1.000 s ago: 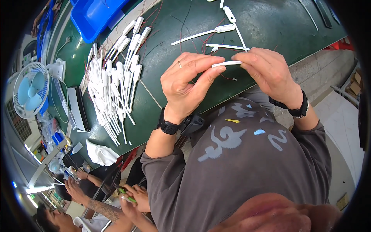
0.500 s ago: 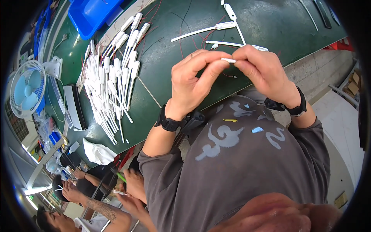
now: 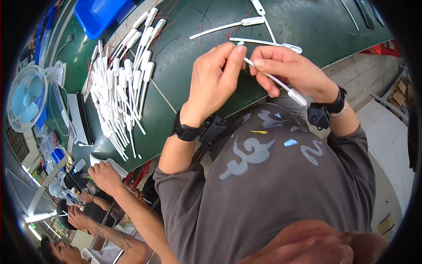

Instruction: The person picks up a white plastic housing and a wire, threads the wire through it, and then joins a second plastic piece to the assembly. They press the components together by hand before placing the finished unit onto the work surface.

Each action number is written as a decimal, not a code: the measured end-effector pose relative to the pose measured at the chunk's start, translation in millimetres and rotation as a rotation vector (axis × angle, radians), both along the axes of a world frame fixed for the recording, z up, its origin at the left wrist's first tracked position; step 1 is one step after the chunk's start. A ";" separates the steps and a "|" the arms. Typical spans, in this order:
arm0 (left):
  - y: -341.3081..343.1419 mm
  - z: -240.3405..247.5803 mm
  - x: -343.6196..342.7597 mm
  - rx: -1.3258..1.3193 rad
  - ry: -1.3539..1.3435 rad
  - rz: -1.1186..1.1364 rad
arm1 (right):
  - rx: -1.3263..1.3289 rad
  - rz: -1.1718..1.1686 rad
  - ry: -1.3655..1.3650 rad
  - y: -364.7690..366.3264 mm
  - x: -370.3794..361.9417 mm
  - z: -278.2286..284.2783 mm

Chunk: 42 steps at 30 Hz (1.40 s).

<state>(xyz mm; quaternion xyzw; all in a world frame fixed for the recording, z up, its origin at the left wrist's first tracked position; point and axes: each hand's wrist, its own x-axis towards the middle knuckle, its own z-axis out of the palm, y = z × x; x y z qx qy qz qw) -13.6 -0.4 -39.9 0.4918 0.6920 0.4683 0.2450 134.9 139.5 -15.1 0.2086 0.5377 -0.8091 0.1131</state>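
Observation:
My right hand holds a slim white plastic stick with a wide handle, which slants down to the right. The stick's thin tip points at my left hand and ends close to its thumb. My left thumb and fingers are pressed together; whatever they pinch is hidden. Just above the thumb tip shows a small white piece, and I cannot tell whether it is held or lies on the table. Beyond my hands lie more white sticks with wide handles, one right behind my right hand.
A large heap of similar white sticks with thin red and dark wires covers the left of the green table. Past it are a blue bin, a white fan and a white cloth. A co-worker's hand reaches near the cloth.
My hands have moved apart from a shared pinch on a small white piece. The wide-handled stick now shows in my right hand. A co-worker's arm has reached toward the cloth.

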 end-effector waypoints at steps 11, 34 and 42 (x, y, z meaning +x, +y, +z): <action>2.2 -9.2 -3.1 -0.044 -0.374 0.112 | -0.339 -0.117 -0.047 -5.2 -9.4 -11.6; 3.3 4.1 4.3 -0.266 -1.033 -0.214 | 0.011 -0.408 0.282 -2.7 -32.1 -23.3; 0.5 -1.7 8.5 -0.249 -0.909 -0.162 | -0.047 -0.445 0.237 -16.1 -34.5 -26.4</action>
